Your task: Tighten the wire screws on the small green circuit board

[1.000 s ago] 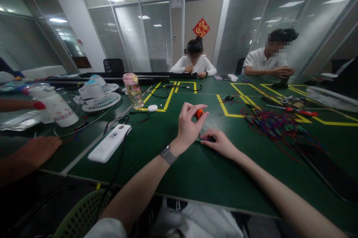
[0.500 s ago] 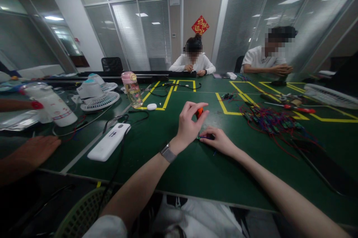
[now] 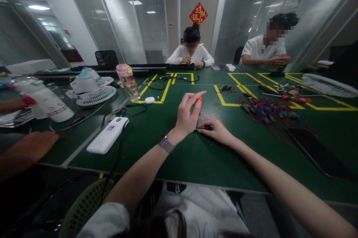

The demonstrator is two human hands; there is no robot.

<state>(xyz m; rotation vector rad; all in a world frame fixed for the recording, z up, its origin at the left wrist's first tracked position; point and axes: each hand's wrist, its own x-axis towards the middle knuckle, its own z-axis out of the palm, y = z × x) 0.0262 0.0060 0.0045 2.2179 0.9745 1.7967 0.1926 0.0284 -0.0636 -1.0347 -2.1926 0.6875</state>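
Observation:
My left hand [image 3: 186,116], with a watch on its wrist, is closed round the orange handle of an upright screwdriver [image 3: 200,101]. The index finger stretches out past the top of the handle. A thin dark shaft runs down from the handle towards a small green circuit board [image 3: 196,129] at the tabletop. Pinched in the fingertips of my right hand [image 3: 217,132] is that board, with dark and blue wires trailing under the palm. Where the screwdriver's tip meets the board is too small to make out.
To the right lies a tangled pile of wired boards [image 3: 261,110], near a red-handled screwdriver [image 3: 297,98] and a dark flat panel [image 3: 319,152]. On the left are a white power bank [image 3: 107,135], a pink-lidded bottle [image 3: 128,83], fans [image 3: 96,95] and another person's hand [image 3: 33,146].
The view has tilted slightly downward. My left fingers have shifted on the orange handle, leaving more of it showing, and the index finger is straighter. My right hand keeps its pinch on the board.

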